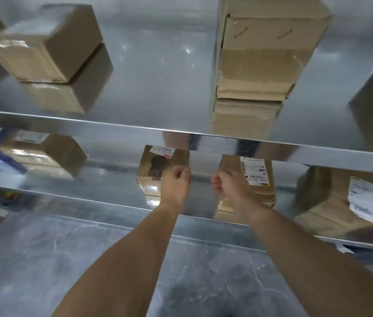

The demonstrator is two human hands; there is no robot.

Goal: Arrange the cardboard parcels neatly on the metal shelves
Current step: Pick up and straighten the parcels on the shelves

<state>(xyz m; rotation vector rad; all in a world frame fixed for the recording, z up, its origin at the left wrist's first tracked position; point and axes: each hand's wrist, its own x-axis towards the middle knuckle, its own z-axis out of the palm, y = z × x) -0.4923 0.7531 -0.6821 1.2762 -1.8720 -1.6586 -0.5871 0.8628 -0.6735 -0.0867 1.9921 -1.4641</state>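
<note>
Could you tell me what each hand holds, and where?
Cannot be told: left hand curls fingers by printed parcel, right edge; right hand by labelled parcel, left edge.

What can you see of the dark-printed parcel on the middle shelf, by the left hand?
The dark-printed parcel is a brown cardboard box standing on the middle metal shelf. A white label with a red patch sits at its top edge, a dark blotchy print on the facing side, glossy tape below. The shelf mirrors its base. The left hand, fingers curled, overlaps its right edge; whether they touch can't be told.
</note>
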